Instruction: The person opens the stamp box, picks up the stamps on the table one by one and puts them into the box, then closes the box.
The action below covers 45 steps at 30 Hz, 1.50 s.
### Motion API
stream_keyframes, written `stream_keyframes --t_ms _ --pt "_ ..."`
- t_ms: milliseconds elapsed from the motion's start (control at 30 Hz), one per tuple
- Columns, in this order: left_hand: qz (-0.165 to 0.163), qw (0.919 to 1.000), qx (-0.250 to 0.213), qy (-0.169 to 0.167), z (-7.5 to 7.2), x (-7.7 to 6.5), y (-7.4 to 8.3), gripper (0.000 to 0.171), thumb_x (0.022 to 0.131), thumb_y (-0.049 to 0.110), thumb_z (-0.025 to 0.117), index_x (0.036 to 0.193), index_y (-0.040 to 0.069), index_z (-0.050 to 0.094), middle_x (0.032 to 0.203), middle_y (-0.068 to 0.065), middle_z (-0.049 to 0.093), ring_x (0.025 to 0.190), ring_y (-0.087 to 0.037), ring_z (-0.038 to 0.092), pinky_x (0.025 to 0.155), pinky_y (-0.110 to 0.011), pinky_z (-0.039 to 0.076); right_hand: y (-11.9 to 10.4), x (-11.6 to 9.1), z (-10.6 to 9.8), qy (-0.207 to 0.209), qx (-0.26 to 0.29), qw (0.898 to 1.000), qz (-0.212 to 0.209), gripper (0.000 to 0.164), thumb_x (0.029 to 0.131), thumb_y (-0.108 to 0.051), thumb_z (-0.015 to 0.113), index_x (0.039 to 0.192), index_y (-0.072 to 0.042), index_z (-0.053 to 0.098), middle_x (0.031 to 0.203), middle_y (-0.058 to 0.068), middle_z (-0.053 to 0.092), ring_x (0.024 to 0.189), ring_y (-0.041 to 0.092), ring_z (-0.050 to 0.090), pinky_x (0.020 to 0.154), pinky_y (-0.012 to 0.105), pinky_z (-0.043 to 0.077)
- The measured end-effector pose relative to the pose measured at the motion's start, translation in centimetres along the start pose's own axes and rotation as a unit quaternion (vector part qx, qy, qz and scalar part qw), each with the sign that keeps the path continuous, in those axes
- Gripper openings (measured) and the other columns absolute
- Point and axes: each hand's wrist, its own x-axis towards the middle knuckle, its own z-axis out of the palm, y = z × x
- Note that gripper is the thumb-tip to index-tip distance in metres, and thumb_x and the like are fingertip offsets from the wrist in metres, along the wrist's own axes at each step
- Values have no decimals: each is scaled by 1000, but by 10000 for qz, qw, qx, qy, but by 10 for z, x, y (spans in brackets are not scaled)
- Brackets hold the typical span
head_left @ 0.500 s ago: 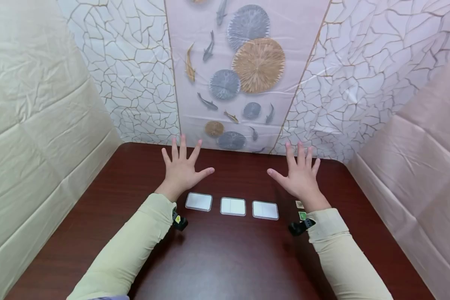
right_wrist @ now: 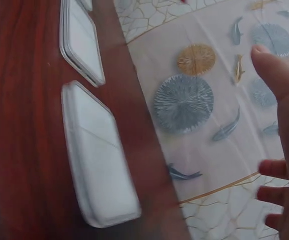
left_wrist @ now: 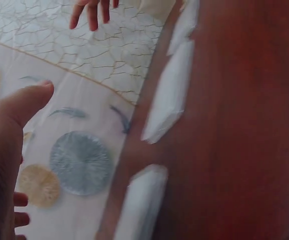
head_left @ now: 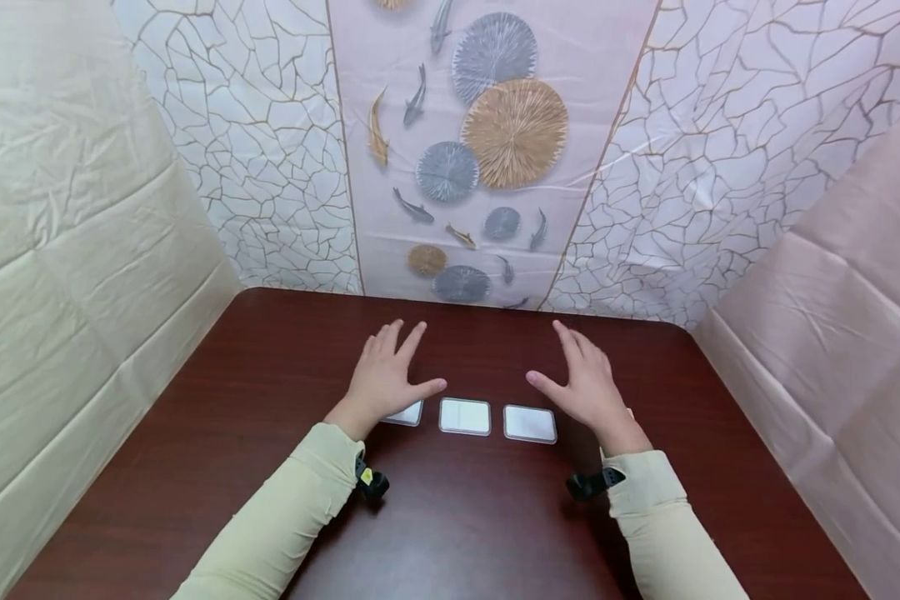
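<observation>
Three white rectangular cases with clear rims lie in a row on the dark red table: a left case (head_left: 407,414), a middle case (head_left: 465,416) and a right case (head_left: 529,423). Above the table and partly over the left case, my left hand (head_left: 381,377) holds nothing, its thumb apart from the fingers. My right hand (head_left: 587,385) is likewise without anything in it, to the right of and beyond the right case. Both thumbs point inward. In the right wrist view the right case (right_wrist: 102,160) appears close below the thumb.
The dark wooden table (head_left: 450,517) meets a patterned cloth (head_left: 390,250) at the back. Pale cloth walls (head_left: 817,317) stand on both sides. A black wrist camera (head_left: 373,483) sits on the left wrist, another (head_left: 587,485) on the right.
Both hands have drawn back toward me and slightly lower, and their spread fingers have come closer together. My left hand now covers part of the left case; the small square pieces at right are mostly hidden.
</observation>
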Motion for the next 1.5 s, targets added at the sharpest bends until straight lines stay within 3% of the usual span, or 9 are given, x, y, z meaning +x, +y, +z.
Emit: stream_keyframes --t_ms 200,367,533,667,1000,1333,1500 --pt "113 9978 -488 -445 21 -8 10 101 76 72 70 156 20 38 143 -19 46 129 -37 47 104 -50 43 9 -16 17 -819 320 9960 -169 93 88 -54 71 160 -13 28 155 22 35 141 44 34 110 64 31" --pt "508 9938 -333 -936 33 -12 15 97 75 70 72 152 18 46 139 -10 51 126 -34 48 103 -49 43 14 -28 27 -1295 459 9883 -659 82 84 -43 80 150 -9 46 146 13 49 135 34 44 106 57 40" --pt "733 9888 -288 -1269 37 -16 18 87 79 62 74 150 17 49 138 -9 53 124 -33 48 106 -47 40 18 -31 37 -1381 215 9855 -959 75 78 -35 83 142 -7 55 133 7 57 123 29 51 98 51 46" --pt "780 9891 -251 -1227 40 -17 17 77 82 55 74 146 17 53 135 -8 52 121 -32 47 107 -49 36 19 -31 42 -1399 38 9837 -1132 70 76 -33 82 137 -6 60 125 7 60 116 29 52 94 48 46" --pt "1072 9906 -85 -842 51 -18 13 62 85 53 69 138 21 60 128 -5 53 118 -31 46 110 -52 30 20 -31 45 -1294 -10 9853 -1113 57 75 -30 78 129 -12 67 120 3 59 110 25 52 87 43 46" --pt "1075 9924 134 -581 56 -19 18 65 81 54 68 135 19 62 123 -6 55 114 -30 48 111 -52 29 23 -33 50 -1232 79 9862 -1100 53 75 -28 79 125 -14 68 118 2 59 107 22 51 82 39 47" --pt "1114 9921 317 -476 65 -16 32 68 81 58 67 136 18 61 125 -5 56 121 -28 48 115 -54 25 22 -33 52 -1237 131 9865 -1070 53 75 -27 79 125 -14 68 118 2 59 107 22 51 82 39 46"
